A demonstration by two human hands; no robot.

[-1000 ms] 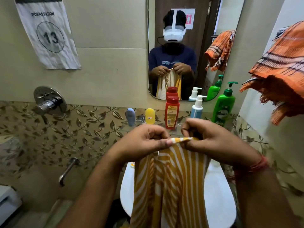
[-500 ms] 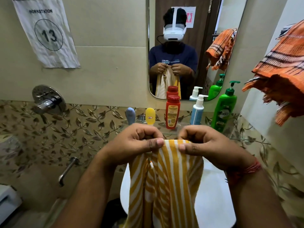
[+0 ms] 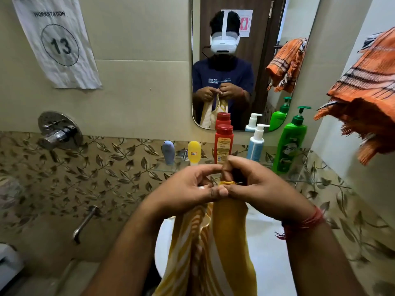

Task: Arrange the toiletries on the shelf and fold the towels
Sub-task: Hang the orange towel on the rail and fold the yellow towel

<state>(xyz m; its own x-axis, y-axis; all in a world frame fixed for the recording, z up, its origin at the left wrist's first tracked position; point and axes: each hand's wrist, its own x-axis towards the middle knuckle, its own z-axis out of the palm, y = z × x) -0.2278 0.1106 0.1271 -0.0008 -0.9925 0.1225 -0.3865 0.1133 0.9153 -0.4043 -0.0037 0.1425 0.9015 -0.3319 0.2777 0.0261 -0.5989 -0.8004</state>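
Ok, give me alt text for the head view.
Both hands, left hand and right hand, pinch the top edge of a hanging yellow striped towel together. Behind stand bottles on a glass shelf under a mirror; an orange towel hangs at right.

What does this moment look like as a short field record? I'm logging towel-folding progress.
towel: yellow and white striped towel, hanging down, top edge bunched
left hand: pinches the towel's top edge
right hand: pinches the same edge, touching the left hand
glass shelf: grey tube, yellow tube, red bottle, white pump bottle, green pump bottle, all upright
fold: not finished
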